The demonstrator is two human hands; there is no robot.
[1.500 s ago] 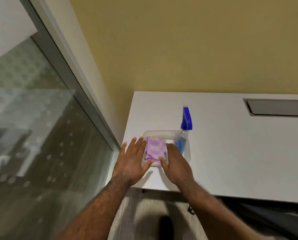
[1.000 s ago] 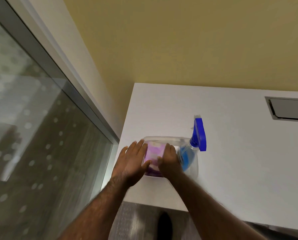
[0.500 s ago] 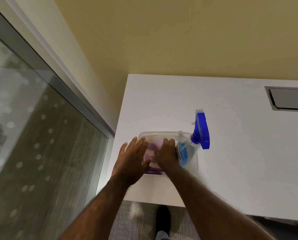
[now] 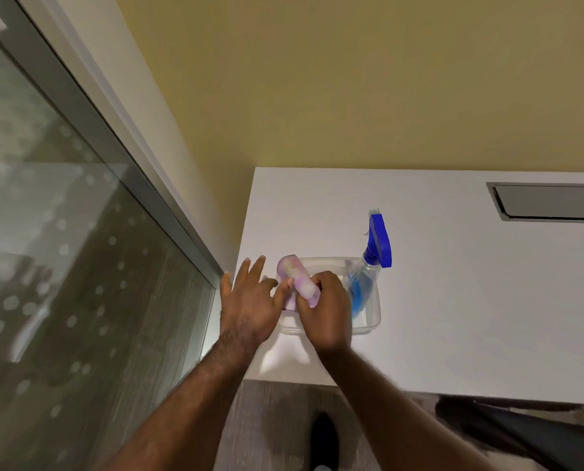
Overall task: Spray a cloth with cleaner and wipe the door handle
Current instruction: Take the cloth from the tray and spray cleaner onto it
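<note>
A white bench [image 4: 453, 300] stood against a mustard-yellow wall, with a frosted-dot glass panel [image 4: 63, 266] filling the left of the frame. At lower centre sat a clear plastic tub [image 4: 368, 321]; a clear spray bottle with a blue trigger head [image 4: 379, 243] leaned in its right end. Half a second earlier the folded purple-and-white cloth [image 4: 297, 277] lay flat inside; now the right hand [image 4: 328, 311], fingers closed around it, had raised one end above the rim. The left hand [image 4: 250, 300] rested beside it, fingers spread and holding nothing. Spraying probably came next; no door handle was visible.
</note>
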